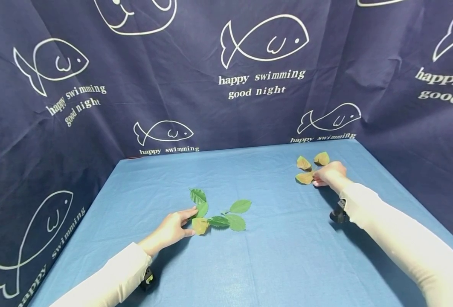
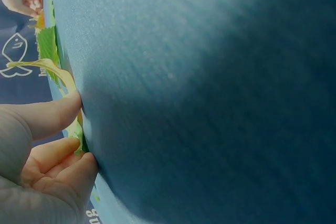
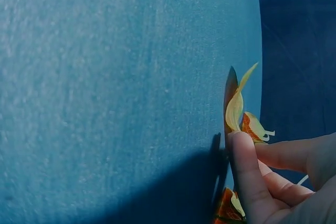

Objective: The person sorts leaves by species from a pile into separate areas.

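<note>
Left hand (image 1: 172,228), thumb and fingers apart, touches yellow leaf (image 1: 200,226); green leaves (image 1: 240,206) near it. Well right of yellow leaf, right hand (image 1: 331,173) pinches brown-yellow leaf (image 1: 304,178) by end, likely sparing thin blade.

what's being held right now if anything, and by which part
The right hand pinches a yellow-brown leaf by its end nearest that hand. The left hand touches a green leaf; whether it's held cannot be told.

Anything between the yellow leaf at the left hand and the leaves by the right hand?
Yes: green leaves lie just right of the yellow leaf. Beyond them, across the blue cloth, nothing visible stands before the orange-yellow leaves by the right hand.
</note>
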Tool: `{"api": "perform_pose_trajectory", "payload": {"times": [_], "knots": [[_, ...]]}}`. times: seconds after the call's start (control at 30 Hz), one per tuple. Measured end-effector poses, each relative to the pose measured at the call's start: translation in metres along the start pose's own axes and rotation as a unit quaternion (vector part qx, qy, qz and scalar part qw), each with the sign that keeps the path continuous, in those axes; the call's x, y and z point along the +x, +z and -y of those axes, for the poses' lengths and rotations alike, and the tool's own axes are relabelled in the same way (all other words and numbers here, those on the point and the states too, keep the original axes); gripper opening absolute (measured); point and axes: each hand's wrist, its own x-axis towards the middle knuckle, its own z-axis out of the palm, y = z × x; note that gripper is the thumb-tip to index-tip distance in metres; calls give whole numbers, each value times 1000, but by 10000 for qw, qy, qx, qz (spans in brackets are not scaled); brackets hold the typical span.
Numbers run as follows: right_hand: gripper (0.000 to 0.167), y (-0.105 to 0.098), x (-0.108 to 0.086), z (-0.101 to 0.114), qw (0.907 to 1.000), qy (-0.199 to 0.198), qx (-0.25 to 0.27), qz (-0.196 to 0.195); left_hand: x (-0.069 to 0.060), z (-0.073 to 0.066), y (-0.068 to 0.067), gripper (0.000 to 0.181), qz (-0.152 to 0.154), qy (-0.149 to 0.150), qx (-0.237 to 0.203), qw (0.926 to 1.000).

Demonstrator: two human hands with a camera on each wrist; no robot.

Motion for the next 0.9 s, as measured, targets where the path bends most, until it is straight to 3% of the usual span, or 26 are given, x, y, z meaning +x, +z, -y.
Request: {"api": "perform_pose_trajectory", "payload": {"times": [0.13,0.47,0.9], "knots": [[30,-2,-9,2,10000,-56,5,23,0,1,0,65,-1,10,-3,10000],[23,-7,-6,3,9995,-35,238,195,0,0,1,65,-4,12,-31,10000],[20,-13,-15,9,9977,-97,470,488,0,1,1,64,22,38,-33,10000]]}}
